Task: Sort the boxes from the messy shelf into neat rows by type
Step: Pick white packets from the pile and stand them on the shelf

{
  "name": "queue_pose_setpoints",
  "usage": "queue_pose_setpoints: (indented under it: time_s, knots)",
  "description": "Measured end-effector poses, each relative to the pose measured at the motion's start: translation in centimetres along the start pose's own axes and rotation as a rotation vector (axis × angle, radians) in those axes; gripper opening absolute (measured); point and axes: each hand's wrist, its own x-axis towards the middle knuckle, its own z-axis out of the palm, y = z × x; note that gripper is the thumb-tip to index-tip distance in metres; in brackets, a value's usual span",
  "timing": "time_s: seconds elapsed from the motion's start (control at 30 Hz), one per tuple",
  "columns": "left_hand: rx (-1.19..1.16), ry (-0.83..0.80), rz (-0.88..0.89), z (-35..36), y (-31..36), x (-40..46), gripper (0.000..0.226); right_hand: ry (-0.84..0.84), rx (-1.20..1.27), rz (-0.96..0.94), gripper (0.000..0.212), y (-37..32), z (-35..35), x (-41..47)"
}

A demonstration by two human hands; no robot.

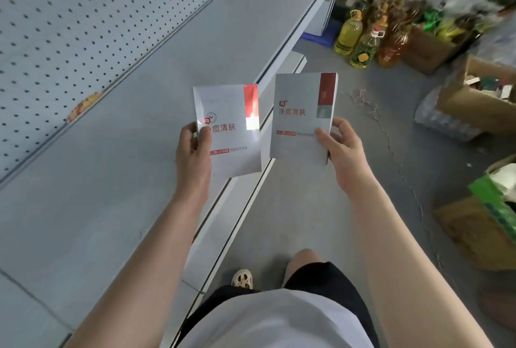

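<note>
Left hand (192, 149): you gripped the glossy white box (227, 129) by its lower left edge, above the shelf (117, 174).
Right hand (339, 149): you pinched the matte white box (303, 118) by its lower right corner, just beside the first.
Advice: you had to compare the labels before choosing a row.
</note>
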Motion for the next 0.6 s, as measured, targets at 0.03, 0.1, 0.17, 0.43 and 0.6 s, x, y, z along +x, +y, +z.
queue_pose_setpoints:
  time_s: [0.03,0.1,0.17,0.43,0.6]
  knots:
    - [-0.006,-0.002,-0.006,1.1,0.1,1.3,0.006,-0.009,0.002,-0.001,0.026,-0.3,-0.3,1.9]
    - [-0.026,0.008,-0.009,3.5,0.2,3.9,0.007,-0.034,0.004,-0.007,0.025,-0.8,-0.8,6.0]
    - [-0.048,0.054,-0.007,6.1,0.2,6.7,0.006,-0.075,0.0,-0.022,0.023,-1.3,-1.4,10.5]
    - [-0.094,0.263,-0.024,17.3,1.1,15.9,0.007,-0.258,-0.032,-0.04,0.019,-5.2,-3.8,28.8]
    - [-0.104,0.368,-0.03,20.6,1.5,20.7,0.006,-0.372,-0.075,-0.036,0.021,-7.7,-1.8,38.5]
